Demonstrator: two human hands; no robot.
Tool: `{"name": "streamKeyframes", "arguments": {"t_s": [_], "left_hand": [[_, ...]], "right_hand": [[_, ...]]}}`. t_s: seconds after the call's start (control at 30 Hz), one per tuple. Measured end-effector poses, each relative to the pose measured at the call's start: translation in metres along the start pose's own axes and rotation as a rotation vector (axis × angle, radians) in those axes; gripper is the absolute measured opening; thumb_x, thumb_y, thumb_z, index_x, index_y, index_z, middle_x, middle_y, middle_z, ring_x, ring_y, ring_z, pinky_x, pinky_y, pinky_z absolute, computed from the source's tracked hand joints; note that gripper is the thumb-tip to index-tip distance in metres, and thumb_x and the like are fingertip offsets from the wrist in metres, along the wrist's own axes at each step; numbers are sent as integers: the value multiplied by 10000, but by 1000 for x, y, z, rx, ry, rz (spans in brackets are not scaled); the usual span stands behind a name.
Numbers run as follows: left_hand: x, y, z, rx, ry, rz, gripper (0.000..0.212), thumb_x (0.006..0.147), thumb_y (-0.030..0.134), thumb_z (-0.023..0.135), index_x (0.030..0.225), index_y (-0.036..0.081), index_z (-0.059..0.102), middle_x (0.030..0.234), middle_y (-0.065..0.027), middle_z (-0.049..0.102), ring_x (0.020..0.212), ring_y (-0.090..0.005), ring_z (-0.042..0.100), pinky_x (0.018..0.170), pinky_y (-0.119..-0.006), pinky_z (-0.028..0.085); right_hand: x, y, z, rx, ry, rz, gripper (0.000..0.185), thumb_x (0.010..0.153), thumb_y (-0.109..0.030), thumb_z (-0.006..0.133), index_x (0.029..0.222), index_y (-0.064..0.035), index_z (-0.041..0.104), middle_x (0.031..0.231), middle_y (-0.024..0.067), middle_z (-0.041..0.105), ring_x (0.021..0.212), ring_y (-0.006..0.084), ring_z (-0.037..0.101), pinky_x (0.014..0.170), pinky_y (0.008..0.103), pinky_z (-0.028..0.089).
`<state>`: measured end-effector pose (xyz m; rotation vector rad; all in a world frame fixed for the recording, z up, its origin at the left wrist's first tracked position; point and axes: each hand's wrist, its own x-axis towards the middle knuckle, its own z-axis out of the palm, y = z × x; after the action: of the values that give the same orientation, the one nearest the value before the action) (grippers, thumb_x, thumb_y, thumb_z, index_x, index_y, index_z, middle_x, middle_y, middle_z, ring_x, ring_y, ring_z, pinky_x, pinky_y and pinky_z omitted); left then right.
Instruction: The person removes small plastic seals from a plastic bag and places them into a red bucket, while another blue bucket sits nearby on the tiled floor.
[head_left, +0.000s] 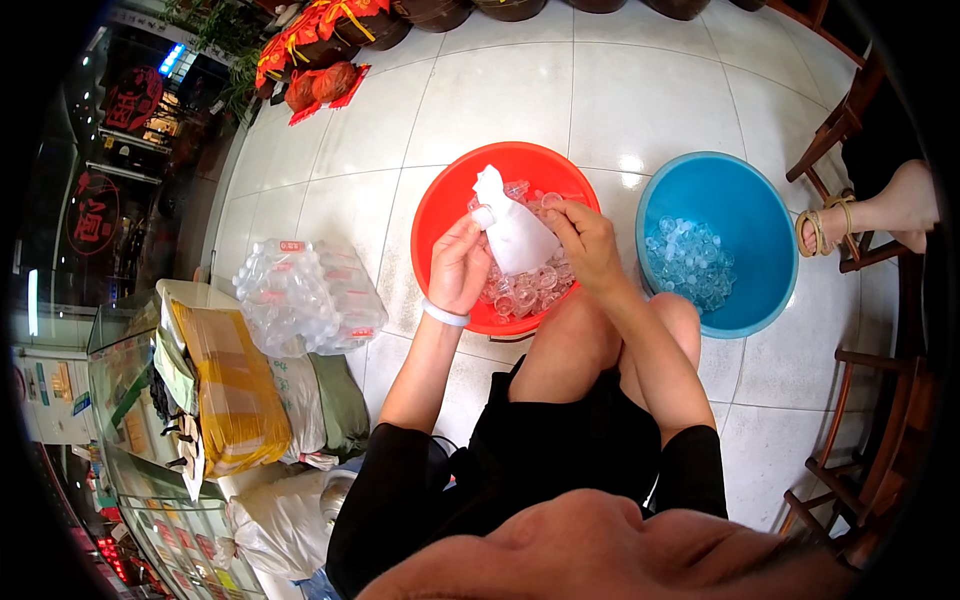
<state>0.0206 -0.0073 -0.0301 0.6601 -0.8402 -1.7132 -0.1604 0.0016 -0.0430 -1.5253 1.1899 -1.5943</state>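
Over a red plastic tub (442, 202) my left hand (457, 262) pinches a small white cap-like piece (482, 217) between thumb and fingers. A white cloth or soft sheet (521, 236) hangs beside it, partly covering the tub's contents. My right hand (585, 232) is at the cloth's right side, with a small clear round piece (551, 199) at its fingertips. Many clear plastic pieces (525, 292) lie in the red tub. To the right, a blue plastic tub (757, 225) holds a smaller heap of clear pieces (690, 262).
A shrink-wrapped pack of bottles (307, 296) and a taped carton (232, 382) stand at left, by filled sacks (337, 405). Dark jars (435, 11) line the far side. Another person's sandalled foot (825, 225) and wooden chairs (862, 450) are at right.
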Motion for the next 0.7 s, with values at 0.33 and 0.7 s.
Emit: {"name": "streamKeyframes", "arguments": {"t_s": [0.33,0.7], "left_hand": [[-2,-3,4,-53,29,-59,298,860,141,484,1104,-29,497,1127,-127,526,1082,-249,471,953,-379,359],[-2,-3,20,-244,-44,-135,317,870,113,463,1139,-54,444,1169,-158,485,1121,-274,443,965,-405,357]], "right_hand": [[-2,-10,1,99,-140,159,144,813,-68,500,934,-16,560,697,96,595,629,224,587,579,308,451],[-6,0,4,33,-26,16,112,781,-60,555,836,22,608,650,74,585,583,87,530,527,232,420]]}}
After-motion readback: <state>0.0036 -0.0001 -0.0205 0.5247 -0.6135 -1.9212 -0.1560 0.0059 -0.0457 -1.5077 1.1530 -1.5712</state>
